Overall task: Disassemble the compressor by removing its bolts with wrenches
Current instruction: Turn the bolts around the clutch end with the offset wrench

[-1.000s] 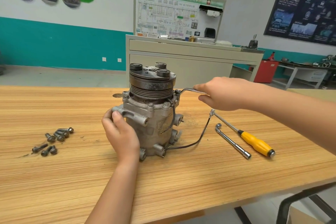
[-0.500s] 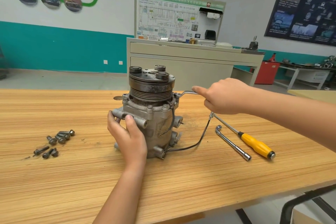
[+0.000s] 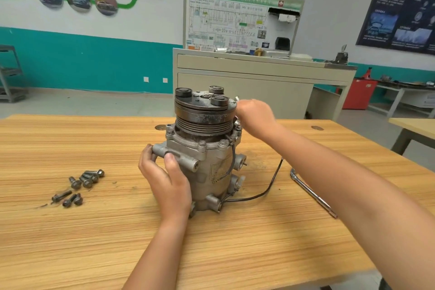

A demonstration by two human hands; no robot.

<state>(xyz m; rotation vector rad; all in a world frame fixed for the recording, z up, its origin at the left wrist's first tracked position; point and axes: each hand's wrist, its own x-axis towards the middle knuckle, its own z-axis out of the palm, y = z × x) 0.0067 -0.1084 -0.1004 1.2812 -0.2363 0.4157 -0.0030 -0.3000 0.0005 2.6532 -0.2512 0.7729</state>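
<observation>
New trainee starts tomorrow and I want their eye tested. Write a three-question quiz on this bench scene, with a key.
1. Which hand grips the compressor by its body?
2. True or false: the compressor lies on its side.
3. The loose bolts lie on the table: A) left of the compressor, B) right of it, C) on top of it.
Key: 1. The left hand. 2. False; it stands upright, pulley on top. 3. A.
</observation>
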